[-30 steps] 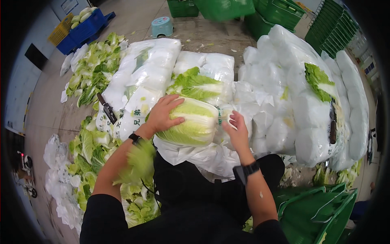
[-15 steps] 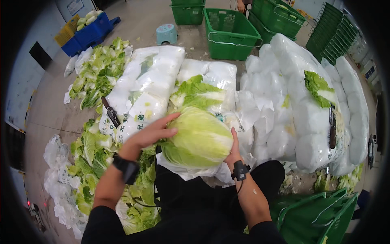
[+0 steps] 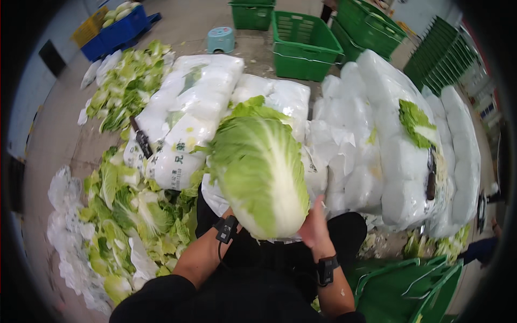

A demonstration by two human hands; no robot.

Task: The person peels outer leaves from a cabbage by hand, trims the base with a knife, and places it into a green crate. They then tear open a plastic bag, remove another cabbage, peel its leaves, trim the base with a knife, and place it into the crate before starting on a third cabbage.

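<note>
A large napa cabbage [image 3: 261, 175] is held up in front of me, its white base toward me and its green leaf tips pointing away. My left hand [image 3: 232, 212] supports it from below on the left, its fingers hidden behind the head. Against the right side of the base rests my right hand [image 3: 315, 229], thumb up, with its other fingers partly hidden. Under and beyond the cabbage are white plastic wrapping and a loose green leaf [image 3: 258, 107]. Bagged cabbages [image 3: 207, 89] lie just past it.
Dark-handled knives lie on the bags at left [image 3: 141, 138] and right [image 3: 431, 175]. Trimmed leaves [image 3: 129, 220] heap up on my left beside crumpled plastic bags [image 3: 67, 231]. Green crates [image 3: 307, 48] and a light-blue stool [image 3: 221, 40] stand ahead; another green crate [image 3: 404, 285] is near right.
The cabbage has been turned from lying sideways to base toward me and raised closer. My left hand has gone from its upper left side to underneath; my right hand stays by the base.
</note>
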